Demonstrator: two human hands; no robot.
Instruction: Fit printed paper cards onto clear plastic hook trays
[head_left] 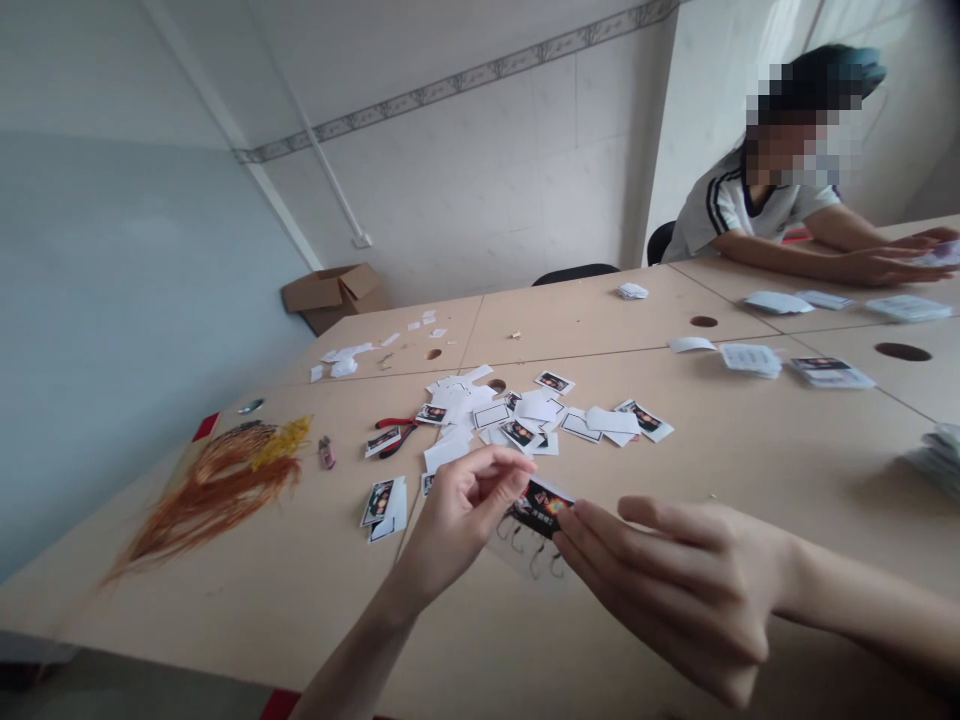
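Between my two hands is a clear packet of fish hooks (pixel 541 512) with a black printed card showing a bright orange and green picture. Several curved dark hooks hang in the see-through part below the card. My left hand (pixel 471 500) pinches the packet's upper left corner between thumb and fingers. On the opposite side, my right hand (pixel 675 570) grips the right edge, and its fingers cover part of the card. Just beyond my hands lies a loose heap of printed cards (pixel 520 432), some face up and some white side up.
Red-handled pliers (pixel 401 437) lie left of the heap. Orange-brown strands (pixel 217 480) spread across the left of the table (pixel 315 610). Stacked packets (pixel 832 372) sit at the right. A co-worker (pixel 780 200) sits across the table. An open cardboard box (pixel 334 295) stands behind.
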